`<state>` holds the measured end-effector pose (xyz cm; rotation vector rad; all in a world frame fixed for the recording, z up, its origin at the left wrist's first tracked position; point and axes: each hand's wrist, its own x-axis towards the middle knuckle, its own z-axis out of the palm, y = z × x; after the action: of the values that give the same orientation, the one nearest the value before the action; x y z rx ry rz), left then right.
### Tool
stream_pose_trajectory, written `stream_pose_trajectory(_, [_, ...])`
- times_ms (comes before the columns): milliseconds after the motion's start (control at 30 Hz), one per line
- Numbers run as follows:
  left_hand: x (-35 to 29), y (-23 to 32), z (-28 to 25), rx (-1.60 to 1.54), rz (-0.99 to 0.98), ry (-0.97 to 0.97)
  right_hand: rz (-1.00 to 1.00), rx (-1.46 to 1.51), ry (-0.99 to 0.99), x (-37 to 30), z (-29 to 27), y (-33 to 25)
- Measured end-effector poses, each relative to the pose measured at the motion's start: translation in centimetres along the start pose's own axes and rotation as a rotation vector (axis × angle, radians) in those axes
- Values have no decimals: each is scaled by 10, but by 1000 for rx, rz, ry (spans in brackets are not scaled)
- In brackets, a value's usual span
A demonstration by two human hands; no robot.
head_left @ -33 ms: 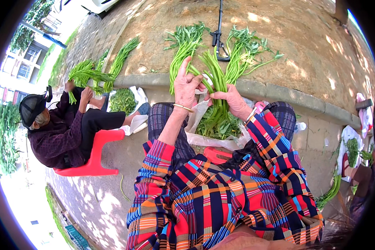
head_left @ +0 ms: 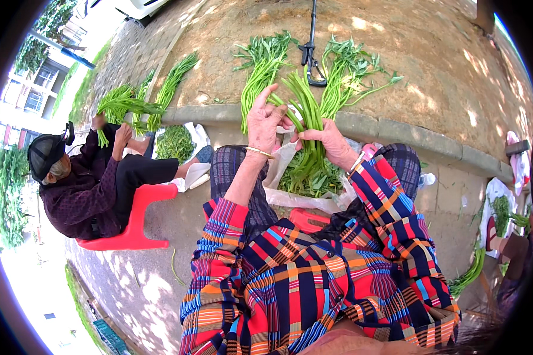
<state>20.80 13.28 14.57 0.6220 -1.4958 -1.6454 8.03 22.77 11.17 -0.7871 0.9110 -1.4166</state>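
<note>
My right hand (head_left: 331,144) is closed around a bunch of long-stemmed leafy greens (head_left: 305,100), thumb across the stems, cut ends pointing away from me. Beside it on the left, my left hand (head_left: 265,124) pinches a green stem between thumb and fingers, its index finger raised. A bracelet circles my left wrist. Below both hands, between my knees, an open whitish plastic bag (head_left: 299,202) holds a heap of green leaves (head_left: 305,180). The lower part of the bunch hangs over this heap.
Two piles of greens (head_left: 260,71) (head_left: 343,77) lie beyond the stone curb (head_left: 385,128), with a black pole (head_left: 314,29) between. At left, a person (head_left: 83,189) on a red chair (head_left: 142,219) handles greens. A clear bottle (head_left: 426,180) lies by my right knee. Another person's leg (head_left: 512,251) shows at right.
My left index finger has tipped slightly toward the bunch. Everything else looks the same.
</note>
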Motion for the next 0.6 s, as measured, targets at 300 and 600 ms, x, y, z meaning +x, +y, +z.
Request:
stream_pose_trajectory(300, [3,-1,0,-316,-138,57,-1,-5,-15,-1,3,-2])
stream_pose_trajectory(600, [-3,-10,3,-255,-263,-6,10,51,-3,0,3,3])
